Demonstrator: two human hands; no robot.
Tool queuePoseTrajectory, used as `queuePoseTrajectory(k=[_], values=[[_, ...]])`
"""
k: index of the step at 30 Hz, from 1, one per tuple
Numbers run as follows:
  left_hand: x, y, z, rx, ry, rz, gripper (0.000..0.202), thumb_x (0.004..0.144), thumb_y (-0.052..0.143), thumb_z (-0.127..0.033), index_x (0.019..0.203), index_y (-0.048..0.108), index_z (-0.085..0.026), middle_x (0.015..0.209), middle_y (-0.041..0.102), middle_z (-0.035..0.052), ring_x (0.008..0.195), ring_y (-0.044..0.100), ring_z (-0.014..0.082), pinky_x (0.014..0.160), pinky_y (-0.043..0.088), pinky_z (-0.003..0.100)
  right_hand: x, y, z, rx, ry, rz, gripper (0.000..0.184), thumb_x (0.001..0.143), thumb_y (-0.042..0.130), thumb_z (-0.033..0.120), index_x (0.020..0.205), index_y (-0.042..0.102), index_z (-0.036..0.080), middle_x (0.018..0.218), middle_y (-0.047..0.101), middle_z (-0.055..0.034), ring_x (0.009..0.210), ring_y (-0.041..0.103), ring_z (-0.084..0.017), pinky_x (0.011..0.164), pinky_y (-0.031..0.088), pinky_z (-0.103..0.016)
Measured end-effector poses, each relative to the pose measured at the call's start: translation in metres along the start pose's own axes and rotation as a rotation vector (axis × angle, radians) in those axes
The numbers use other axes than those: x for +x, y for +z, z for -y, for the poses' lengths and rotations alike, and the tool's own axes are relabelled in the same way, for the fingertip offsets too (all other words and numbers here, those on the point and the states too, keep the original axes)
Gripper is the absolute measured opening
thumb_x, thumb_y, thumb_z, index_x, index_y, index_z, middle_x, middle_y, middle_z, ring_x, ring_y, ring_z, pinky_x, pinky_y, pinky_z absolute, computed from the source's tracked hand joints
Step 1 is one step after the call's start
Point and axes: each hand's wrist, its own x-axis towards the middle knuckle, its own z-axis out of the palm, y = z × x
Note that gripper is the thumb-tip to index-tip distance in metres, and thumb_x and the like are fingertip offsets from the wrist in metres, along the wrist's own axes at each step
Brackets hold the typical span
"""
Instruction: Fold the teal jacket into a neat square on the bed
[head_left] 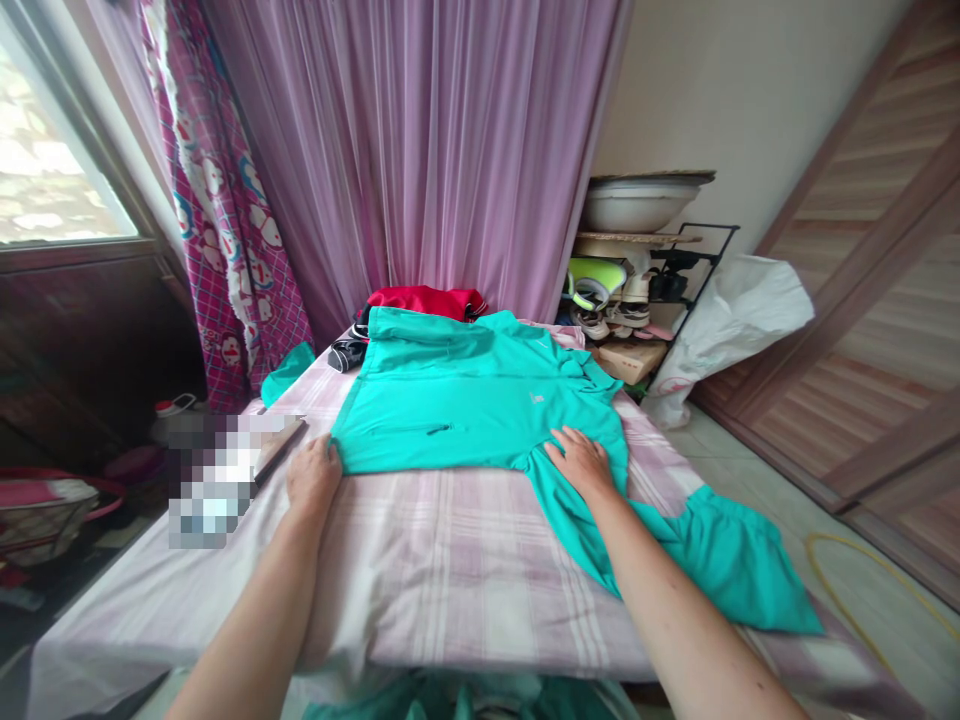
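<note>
Left hand (313,478) and right hand (581,463) rest open and flat, no grip, on the lower part of a teal jacket (465,400). Jacket lies spread on the checked bedsheet (442,590), one sleeve (720,560) trailing past its right side.

A zip jacket (465,400) lies on a bed (450,590); a bunched garment (424,302) sits behind it, a shoe rack (622,290) beyond to the right.

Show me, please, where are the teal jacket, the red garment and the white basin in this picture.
Teal jacket (480,395), head view, point on its front panel.
Red garment (420,300), head view, point on the middle of its folded top.
White basin (637,207), head view, point on its outer wall.
</note>
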Motion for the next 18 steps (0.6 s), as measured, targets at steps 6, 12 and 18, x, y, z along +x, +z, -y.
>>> queuePoseTrajectory(k=[6,12,18], values=[[0.003,-0.005,0.007,0.058,-0.097,-0.009,0.049,0.093,0.04,-0.04,0.126,0.065,-0.013,0.122,0.066,0.0216,0.112,0.059,0.0393,0.089,0.045,0.048,0.0,0.001,0.0,0.006,-0.003,-0.015,0.044,0.098,0.043,0.038,0.136,0.06,0.024,0.148,0.051,-0.0121,0.138,0.043,-0.027,0.111,0.033,-0.05],[0.0,-0.005,0.008,0.041,-0.082,-0.06,0.045,0.092,0.044,-0.039,0.123,0.066,-0.015,0.117,0.067,0.0216,0.108,0.059,0.0387,0.084,0.044,0.048,0.003,-0.009,0.0,0.027,0.018,0.015,0.042,0.096,0.047,0.037,0.132,0.063,0.024,0.147,0.053,-0.0113,0.137,0.045,-0.027,0.109,0.037,-0.046],[-0.012,0.0,-0.023,-0.145,0.361,-0.301,0.035,0.095,0.043,-0.034,0.116,0.069,-0.024,0.121,0.069,0.0109,0.11,0.06,0.0284,0.096,0.041,0.044,0.009,-0.037,0.042,0.149,-0.153,0.041,0.029,0.093,0.048,0.03,0.106,0.075,0.026,0.115,0.073,-0.0064,0.105,0.065,-0.022,0.087,0.046,-0.03]])
